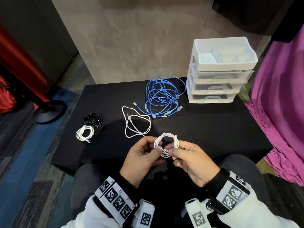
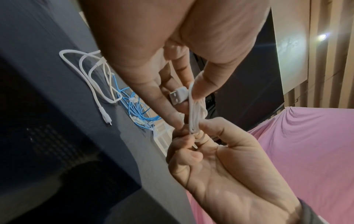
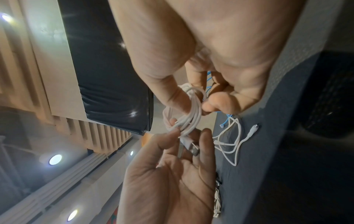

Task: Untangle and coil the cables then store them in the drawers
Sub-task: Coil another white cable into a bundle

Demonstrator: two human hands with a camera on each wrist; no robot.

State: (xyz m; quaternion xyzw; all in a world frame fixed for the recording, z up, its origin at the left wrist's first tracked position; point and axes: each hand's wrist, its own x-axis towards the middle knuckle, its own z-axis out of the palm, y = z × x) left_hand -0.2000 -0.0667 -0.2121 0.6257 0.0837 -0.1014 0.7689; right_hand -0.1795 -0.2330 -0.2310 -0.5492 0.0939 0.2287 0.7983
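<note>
Above the near edge of the black mat (image 1: pixel 205 129), both hands hold a small white cable coil (image 1: pixel 166 144). My left hand (image 1: pixel 153 148) pinches its left side, and my right hand (image 1: pixel 176 148) pinches its right side. In the left wrist view the coil (image 2: pixel 193 115) hangs between thumb and fingers, with its USB plug (image 2: pixel 178 96) sticking out beside them. The right wrist view shows the same coil (image 3: pixel 191 115) and plug (image 3: pixel 191 147). A loose white cable (image 1: pixel 136 122) and a tangled bundle of blue cables (image 1: pixel 162 96) lie on the mat. The clear plastic drawer unit (image 1: pixel 220 71) stands at the back right.
A black coil (image 1: pixel 91 119) and a white coil (image 1: pixel 84 133) lie together at the mat's left side. Purple cloth (image 1: pixel 283 104) hangs on the right. A black post base (image 1: pixel 49 111) stands on the carpet to the left. A grey wall backs the mat.
</note>
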